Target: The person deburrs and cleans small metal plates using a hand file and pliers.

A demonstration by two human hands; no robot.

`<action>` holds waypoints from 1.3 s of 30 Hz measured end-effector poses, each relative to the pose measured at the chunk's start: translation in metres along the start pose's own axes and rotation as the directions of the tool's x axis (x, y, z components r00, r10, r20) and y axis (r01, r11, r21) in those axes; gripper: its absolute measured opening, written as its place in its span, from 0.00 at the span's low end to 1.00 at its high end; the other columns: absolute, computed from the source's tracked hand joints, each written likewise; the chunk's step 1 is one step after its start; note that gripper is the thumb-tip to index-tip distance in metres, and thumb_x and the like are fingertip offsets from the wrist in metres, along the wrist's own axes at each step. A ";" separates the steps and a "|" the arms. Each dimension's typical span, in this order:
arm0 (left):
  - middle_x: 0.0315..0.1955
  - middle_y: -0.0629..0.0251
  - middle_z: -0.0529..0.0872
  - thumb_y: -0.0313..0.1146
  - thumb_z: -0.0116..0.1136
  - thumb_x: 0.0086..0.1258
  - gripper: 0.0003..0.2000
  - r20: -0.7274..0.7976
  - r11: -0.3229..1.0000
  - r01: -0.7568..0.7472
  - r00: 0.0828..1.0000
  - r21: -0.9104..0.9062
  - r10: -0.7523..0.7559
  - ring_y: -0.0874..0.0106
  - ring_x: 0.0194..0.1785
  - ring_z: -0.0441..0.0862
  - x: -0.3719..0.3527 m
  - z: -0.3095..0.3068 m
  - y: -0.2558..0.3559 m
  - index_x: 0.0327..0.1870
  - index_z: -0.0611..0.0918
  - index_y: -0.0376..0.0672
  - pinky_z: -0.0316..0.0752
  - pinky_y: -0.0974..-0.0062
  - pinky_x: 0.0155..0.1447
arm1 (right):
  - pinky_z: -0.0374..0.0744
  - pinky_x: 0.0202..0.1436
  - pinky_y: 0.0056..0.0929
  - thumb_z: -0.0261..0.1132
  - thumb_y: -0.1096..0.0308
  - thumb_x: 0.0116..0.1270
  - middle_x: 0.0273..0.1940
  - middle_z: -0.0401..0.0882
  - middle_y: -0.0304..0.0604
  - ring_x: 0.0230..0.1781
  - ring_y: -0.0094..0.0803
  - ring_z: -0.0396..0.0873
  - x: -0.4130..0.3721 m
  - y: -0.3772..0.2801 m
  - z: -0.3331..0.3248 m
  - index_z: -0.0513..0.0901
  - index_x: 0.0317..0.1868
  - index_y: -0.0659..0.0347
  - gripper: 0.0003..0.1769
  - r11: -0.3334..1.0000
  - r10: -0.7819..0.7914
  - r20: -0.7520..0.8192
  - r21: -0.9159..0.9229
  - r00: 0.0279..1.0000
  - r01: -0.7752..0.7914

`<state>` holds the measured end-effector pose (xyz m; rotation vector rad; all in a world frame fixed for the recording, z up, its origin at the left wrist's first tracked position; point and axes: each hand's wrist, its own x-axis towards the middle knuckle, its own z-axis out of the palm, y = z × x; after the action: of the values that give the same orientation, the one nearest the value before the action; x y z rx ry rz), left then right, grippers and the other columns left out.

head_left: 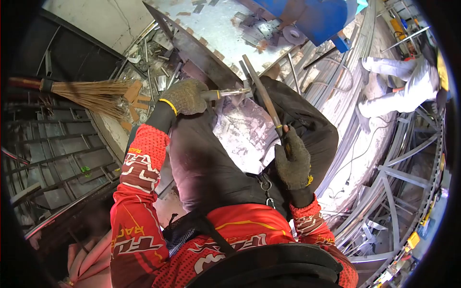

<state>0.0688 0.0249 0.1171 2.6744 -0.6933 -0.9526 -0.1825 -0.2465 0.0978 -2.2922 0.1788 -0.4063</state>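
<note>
My left hand [187, 98], in a dark knitted glove, is closed around the grey handle of a pliers-like tool [231, 92]. Its silver jaws point right and meet a small flat metal piece [246, 77]. In a matching glove, my right hand [292, 163] grips the dark handle end of a long, narrow, brownish bar-like tool [263, 93]. That tool slants up and left, its far end close beside the flat metal piece. I cannot make out whether the two touch. Both hands are over my spread legs [206, 158].
A metal-topped table [211, 24] with scraps stands ahead, near a blue machine part [317, 19]. A straw broom [91, 96] lies left, above a dark metal frame [57, 149]. Long metal bars [355, 62] run along the right. Another person's legs [398, 91] are farther right.
</note>
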 end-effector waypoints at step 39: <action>0.51 0.43 0.89 0.39 0.66 0.56 0.22 -0.179 0.997 0.069 0.981 -0.034 -0.074 0.44 0.59 0.86 -0.013 0.006 0.013 0.51 0.91 0.41 0.81 0.51 0.65 | 0.85 0.44 0.48 0.69 0.74 0.69 0.45 0.84 0.56 0.42 0.56 0.87 -0.009 0.005 0.009 0.71 0.81 0.59 0.40 0.994 -0.043 0.114 -0.100 0.993 0.054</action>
<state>0.0508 0.0197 0.1241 2.7337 -0.5454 -0.7177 -0.1875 -0.2415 0.0866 -2.4171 0.0894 -0.2982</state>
